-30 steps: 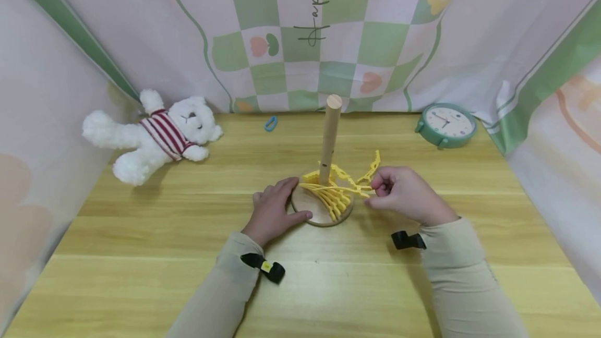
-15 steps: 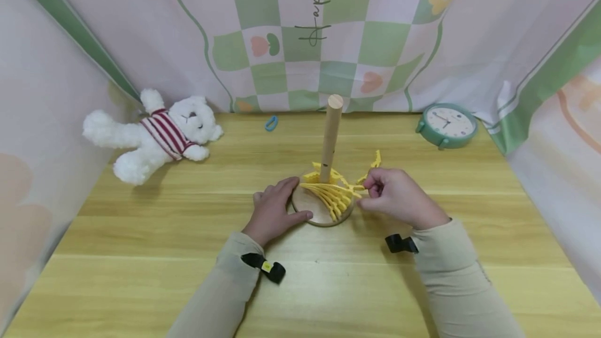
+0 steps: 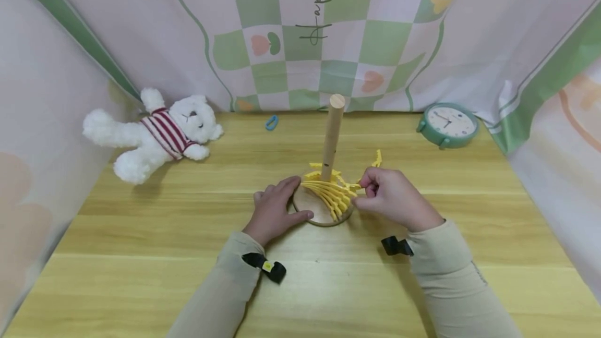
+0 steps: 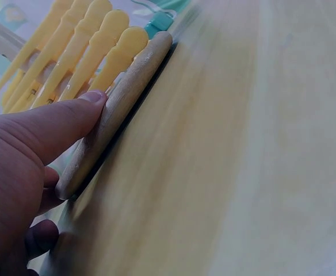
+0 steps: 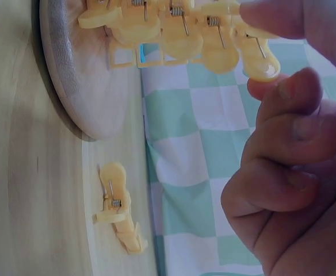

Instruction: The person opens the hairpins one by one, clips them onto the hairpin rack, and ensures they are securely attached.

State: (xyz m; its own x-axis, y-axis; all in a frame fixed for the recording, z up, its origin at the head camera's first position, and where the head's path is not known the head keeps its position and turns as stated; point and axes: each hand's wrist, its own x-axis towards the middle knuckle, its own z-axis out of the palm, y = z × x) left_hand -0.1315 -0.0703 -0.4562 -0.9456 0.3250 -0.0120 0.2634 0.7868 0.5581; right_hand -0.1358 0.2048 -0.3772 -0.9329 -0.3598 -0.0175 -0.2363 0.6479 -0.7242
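The right hand [image 3: 399, 197] pinches a yellow clip [image 5: 262, 61] between thumb and finger, beside other clips [image 3: 333, 200] fanned by its fingertips. I'd keep that pinch level while the left hand [image 3: 276, 214], fingers loosely spread, steadies the base [image 3: 307, 204] under its thumb. The clip looks smooth, round-ended, metal-sprung.

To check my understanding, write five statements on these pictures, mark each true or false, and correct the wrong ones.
1. The right-hand grip pinches a yellow clip. True.
2. The wooden post lies flat. False: it stands upright.
3. The left-hand grip touches the round base. True.
4. The bear wears a plain blue shirt. False: its shirt has red-and-white stripes.
5. The clock is left of the bear. False: it is to the right.
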